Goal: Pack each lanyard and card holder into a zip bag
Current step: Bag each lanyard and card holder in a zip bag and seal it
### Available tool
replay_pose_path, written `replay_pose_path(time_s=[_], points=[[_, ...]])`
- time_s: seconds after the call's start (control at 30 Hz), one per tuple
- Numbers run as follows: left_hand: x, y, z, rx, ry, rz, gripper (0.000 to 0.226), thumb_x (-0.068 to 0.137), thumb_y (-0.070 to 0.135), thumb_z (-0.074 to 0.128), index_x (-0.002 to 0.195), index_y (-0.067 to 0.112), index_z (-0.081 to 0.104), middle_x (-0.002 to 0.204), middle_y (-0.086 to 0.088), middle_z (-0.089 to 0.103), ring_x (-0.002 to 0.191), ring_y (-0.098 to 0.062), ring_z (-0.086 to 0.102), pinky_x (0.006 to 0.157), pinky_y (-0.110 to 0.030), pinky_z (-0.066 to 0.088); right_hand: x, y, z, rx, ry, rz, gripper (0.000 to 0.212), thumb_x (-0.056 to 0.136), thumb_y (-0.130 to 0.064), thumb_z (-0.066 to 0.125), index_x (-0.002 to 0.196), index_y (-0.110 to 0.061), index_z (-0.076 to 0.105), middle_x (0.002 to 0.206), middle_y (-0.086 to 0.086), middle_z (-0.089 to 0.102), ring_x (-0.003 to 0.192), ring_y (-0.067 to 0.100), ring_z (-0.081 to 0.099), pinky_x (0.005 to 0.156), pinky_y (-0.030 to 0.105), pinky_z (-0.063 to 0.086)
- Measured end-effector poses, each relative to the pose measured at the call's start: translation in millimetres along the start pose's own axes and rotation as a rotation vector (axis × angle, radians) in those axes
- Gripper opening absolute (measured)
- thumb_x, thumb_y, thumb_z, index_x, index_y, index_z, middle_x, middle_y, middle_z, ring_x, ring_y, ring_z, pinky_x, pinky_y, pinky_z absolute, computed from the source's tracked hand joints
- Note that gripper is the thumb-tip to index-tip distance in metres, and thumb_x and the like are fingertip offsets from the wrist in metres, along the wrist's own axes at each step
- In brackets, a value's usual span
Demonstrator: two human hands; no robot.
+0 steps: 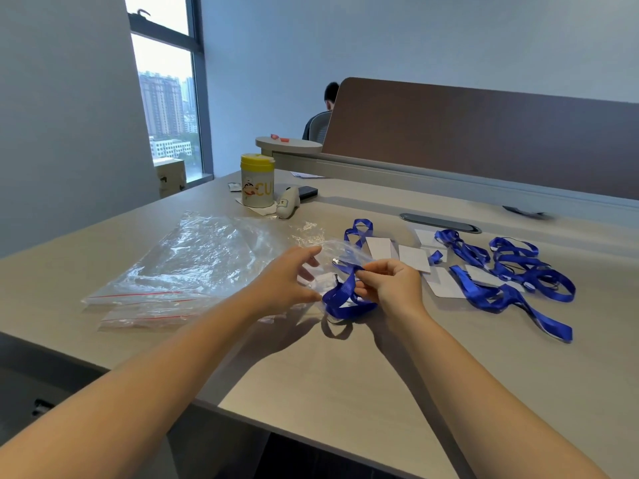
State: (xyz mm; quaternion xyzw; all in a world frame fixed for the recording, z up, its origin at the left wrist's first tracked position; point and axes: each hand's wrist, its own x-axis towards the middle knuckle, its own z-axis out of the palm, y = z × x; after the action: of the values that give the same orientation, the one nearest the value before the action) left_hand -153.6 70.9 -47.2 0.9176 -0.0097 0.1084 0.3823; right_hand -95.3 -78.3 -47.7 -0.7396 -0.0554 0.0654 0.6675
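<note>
On the left part of the pale wooden desk [345, 375] lies a heap of empty clear plastic zip bags with red seal lines [179, 267], flat and a little crumpled, overlapping each other. Behind them, near the far edge, stands a white canister with a yellow lid and a cartoon print [257, 181], which has no part in the work.

In the middle, the person's left hand [283, 281] holds one clear zip bag [328, 250] lifted off the desk. The fingers are spread and bent around the mouth of the bag, and it seems they keep it open, though the thin film is hard to follow against the desk. The right hand [390, 285] is closed in a pinch on a blue woven lanyard [345, 295], just at the opening of the bag. Part of the strap appears to be inside the film already; a loop of it hangs out below, over the desk. Something white shows between the two hands, maybe the card holder of this lanyard, but I cannot tell surely.

To the right wait more blue lanyards with white card holders [511, 271], tangled together in a loose pile.

So the step in hand, as I judge it, is feeding one lanyard into its bag. The next move calls for pushing the hanging loop fully in while the left hand keeps the mouth wide, then pressing the seal shut. The strap is springy and may creep out again.
</note>
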Motion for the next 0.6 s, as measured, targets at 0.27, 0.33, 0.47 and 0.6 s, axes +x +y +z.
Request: replay_pose_path(time_s=[0.27,0.33,0.47,0.6], points=[[1.5,-3.2,1.8,-0.037,0.010,0.012,0.078,0.075,0.002,0.069,0.141,0.013,0.029,0.128,-0.012,0.047,0.096,-0.012,0.050,0.084,-0.021,0.046,-6.8,16.9,0.8,-0.842,-0.220,-0.483,0.031,0.093,-0.009,0.044,0.121,-0.006,0.057,0.126,0.010,0.059,0.116,0.020,0.052,0.095,0.026,0.041],[1.5,-2.8,2.6,-0.032,0.008,0.014,0.077,0.075,0.002,0.069,0.141,0.012,0.029,0.128,-0.012,0.047,0.097,-0.012,0.050,0.084,-0.021,0.046,-6.0,17.4,-2.7,-0.944,-0.320,-0.465,0.035,0.095,-0.009,0.038,0.128,-0.009,0.051,0.136,0.007,0.051,0.125,0.021,0.045,0.100,0.027,0.038],[1.3,-2.1,3.8,-0.017,0.009,0.010,0.077,0.076,0.003,0.068,0.141,0.012,0.029,0.130,-0.012,0.047,0.096,-0.012,0.050,0.085,-0.021,0.046,-9.0,17.5,-13.6,-0.928,-0.311,-0.491,0.042,0.094,-0.023,0.044,0.136,-0.019,0.041,0.146,-0.002,0.039,0.135,0.016,0.033,0.108,0.030,0.032],[0.3,-1.9,5.0,-0.007,0.014,0.007,0.076,0.076,0.003,0.068,0.141,0.013,0.029,0.130,-0.012,0.047,0.096,-0.011,0.049,0.083,-0.020,0.046,-15.2,17.1,-29.6,-1.088,-0.241,-0.571,0.061,0.083,-0.047,0.056,0.137,-0.025,0.038,0.149,-0.004,0.032,0.136,0.016,0.027,0.110,0.035,0.029]])
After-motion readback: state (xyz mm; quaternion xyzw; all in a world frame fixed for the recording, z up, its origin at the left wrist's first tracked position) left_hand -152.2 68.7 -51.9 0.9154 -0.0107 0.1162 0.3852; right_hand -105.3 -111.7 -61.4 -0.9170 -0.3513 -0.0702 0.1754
